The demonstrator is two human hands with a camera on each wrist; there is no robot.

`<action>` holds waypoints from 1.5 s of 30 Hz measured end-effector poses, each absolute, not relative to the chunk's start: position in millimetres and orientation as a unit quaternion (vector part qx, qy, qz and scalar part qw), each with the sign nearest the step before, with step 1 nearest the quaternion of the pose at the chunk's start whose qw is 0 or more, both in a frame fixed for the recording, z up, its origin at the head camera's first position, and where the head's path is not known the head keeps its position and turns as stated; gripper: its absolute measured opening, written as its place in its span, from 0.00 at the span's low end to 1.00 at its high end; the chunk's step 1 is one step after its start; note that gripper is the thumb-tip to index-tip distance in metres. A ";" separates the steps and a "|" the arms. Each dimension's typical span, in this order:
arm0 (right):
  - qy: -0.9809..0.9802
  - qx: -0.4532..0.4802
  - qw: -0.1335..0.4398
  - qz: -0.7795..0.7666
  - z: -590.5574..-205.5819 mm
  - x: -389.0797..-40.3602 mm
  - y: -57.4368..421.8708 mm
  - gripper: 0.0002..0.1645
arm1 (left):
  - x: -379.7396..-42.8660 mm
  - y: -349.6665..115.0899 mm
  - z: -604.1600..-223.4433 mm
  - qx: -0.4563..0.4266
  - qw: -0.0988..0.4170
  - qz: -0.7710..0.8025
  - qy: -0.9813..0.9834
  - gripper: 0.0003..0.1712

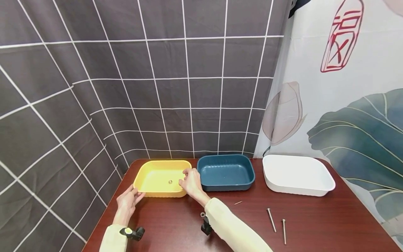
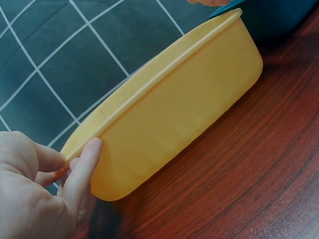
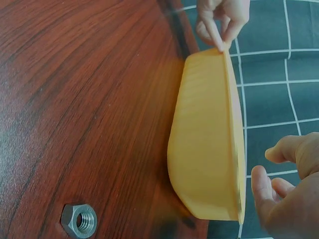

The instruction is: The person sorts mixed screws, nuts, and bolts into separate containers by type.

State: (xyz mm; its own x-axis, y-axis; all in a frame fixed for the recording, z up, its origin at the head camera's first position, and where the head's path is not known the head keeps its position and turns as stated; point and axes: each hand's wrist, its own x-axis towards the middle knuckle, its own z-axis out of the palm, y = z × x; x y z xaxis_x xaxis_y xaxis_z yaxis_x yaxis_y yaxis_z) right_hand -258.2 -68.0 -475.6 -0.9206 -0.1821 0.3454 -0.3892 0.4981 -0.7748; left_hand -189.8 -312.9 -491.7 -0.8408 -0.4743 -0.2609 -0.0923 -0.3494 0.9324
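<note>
A yellow plastic bin (image 1: 151, 193) stands at the table's left, with a small brass-coloured nut (image 1: 170, 181) lying on its floor. My left hand (image 1: 126, 202) pinches the bin's rim at the near left corner; in the left wrist view, fingers lie on both sides of that rim. Over the bin's right end hovers my right hand (image 1: 191, 182), thumb and fingers apart, with nothing visible between them in the right wrist view. A grey hex nut (image 3: 79, 220) rests on the table, beside my right wrist in the head view.
Right of the yellow bin stands a dark blue bin (image 1: 226, 187), and farther right a white bin (image 1: 299, 189). Two long bolts (image 1: 271, 220) and a small thin brass-coloured piece (image 1: 238, 202) lie on the brown table (image 1: 170, 224). A gridded curtain (image 1: 204, 94) hangs behind.
</note>
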 end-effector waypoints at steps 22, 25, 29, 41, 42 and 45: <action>-0.821 0.157 0.100 0.540 -482.7 -228.8 -16.5 0.15 | -192.7 -316.2 -497.8 0.252 0.124 -0.782 -0.556 0.33; -0.819 0.156 0.099 0.544 -488.2 -220.2 -7.9 0.15 | -192.5 -316.3 -498.3 0.252 0.127 -0.781 -0.558 0.33; -0.820 0.152 0.101 0.543 -495.6 -207.0 3.8 0.16 | -191.9 -315.2 -497.1 0.249 0.127 -0.781 -0.559 0.33; -0.826 0.109 0.102 0.544 -516.5 -179.0 21.0 0.19 | -191.8 -314.3 -495.2 0.250 0.130 -0.781 -0.557 0.33; -0.825 0.108 0.099 0.545 -517.9 -178.2 21.2 0.19 | -191.7 -314.1 -495.1 0.250 0.129 -0.781 -0.557 0.33; -0.822 0.109 0.097 0.550 -521.4 -176.1 21.0 0.19 | -191.3 -313.9 -494.8 0.252 0.124 -0.781 -0.558 0.33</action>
State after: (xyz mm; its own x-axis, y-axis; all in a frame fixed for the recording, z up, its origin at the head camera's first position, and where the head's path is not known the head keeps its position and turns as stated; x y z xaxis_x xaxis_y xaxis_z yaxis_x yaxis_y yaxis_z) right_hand -176.1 21.0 -521.4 -0.9575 -0.0714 0.2793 -0.2855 0.3712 -0.8836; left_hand -191.3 -313.9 -494.8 -0.8421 -0.4752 -0.2552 -0.0878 -0.3460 0.9341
